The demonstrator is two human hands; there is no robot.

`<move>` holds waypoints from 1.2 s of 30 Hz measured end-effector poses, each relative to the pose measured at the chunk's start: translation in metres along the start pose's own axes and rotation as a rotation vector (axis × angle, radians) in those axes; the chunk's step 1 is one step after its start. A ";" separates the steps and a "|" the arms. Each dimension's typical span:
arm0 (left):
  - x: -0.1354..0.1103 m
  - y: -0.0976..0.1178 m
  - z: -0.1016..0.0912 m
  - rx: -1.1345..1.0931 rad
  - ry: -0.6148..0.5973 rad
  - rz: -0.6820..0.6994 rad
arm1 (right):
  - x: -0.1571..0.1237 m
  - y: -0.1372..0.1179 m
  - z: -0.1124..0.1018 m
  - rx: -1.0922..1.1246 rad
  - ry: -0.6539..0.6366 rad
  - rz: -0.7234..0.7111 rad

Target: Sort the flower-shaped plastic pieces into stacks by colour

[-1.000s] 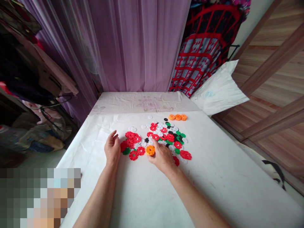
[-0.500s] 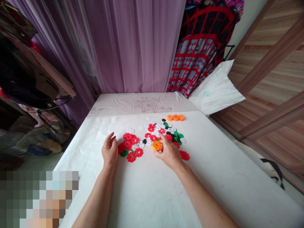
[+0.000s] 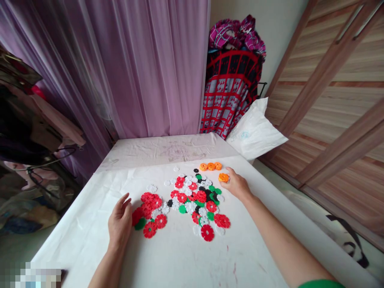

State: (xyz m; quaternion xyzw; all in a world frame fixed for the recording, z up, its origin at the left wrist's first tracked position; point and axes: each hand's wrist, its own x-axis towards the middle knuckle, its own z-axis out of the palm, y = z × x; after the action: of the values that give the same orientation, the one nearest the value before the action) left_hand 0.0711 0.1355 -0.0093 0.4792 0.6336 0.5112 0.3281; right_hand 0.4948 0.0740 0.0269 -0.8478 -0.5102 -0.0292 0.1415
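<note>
My right hand (image 3: 238,185) pinches a small stack of orange snowflake discs (image 3: 223,177) between thumb and fingers, at the right of the scattered pieces. Just behind it, orange disc stacks (image 3: 211,166) stand side by side in a short row. My left hand (image 3: 120,218) rests at the left edge of the pile, fingers loosely bent and apart, with nothing in them. Nearest to it lie overlapping red snowflake discs (image 3: 150,203) and a green disc (image 3: 140,224). Mixed red, white, green and black discs (image 3: 191,207) spread over the middle.
The discs lie on a table with a white covering (image 3: 168,264). A white bag (image 3: 255,134) leans at the far right corner. Purple curtains (image 3: 156,72) hang behind, a wooden wardrobe (image 3: 333,108) stands right, and hanging clothes (image 3: 45,116) are at the left.
My right hand has carried the orange disc stack from over the middle of the pile to the right, close to the orange row. My left hand stays by the red discs. The view has shifted.
</note>
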 end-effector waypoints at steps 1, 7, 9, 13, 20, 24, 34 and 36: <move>0.000 0.000 0.000 0.011 0.000 0.003 | 0.009 0.004 0.001 -0.006 -0.010 0.013; 0.000 0.000 0.000 0.036 0.013 0.000 | 0.052 0.023 0.010 -0.006 -0.029 0.050; 0.000 -0.002 0.000 0.035 0.011 0.010 | 0.061 0.030 0.015 -0.009 -0.040 0.065; 0.001 -0.006 0.001 0.027 0.008 0.029 | 0.074 0.043 0.026 -0.008 -0.067 0.110; 0.000 -0.008 0.001 0.022 -0.003 0.054 | 0.087 0.054 0.038 0.018 -0.049 0.133; -0.002 -0.008 0.002 -0.001 0.004 0.058 | 0.091 0.055 0.038 0.044 -0.095 0.102; -0.002 -0.009 0.003 -0.002 0.005 0.051 | 0.096 0.058 0.041 0.040 -0.097 0.079; -0.002 -0.009 0.003 0.002 -0.002 0.051 | 0.097 0.058 0.042 0.030 -0.088 0.072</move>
State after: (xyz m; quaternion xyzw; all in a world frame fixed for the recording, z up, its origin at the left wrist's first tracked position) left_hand 0.0716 0.1345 -0.0188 0.4959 0.6213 0.5185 0.3150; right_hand 0.5880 0.1430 -0.0067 -0.8638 -0.4856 0.0208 0.1325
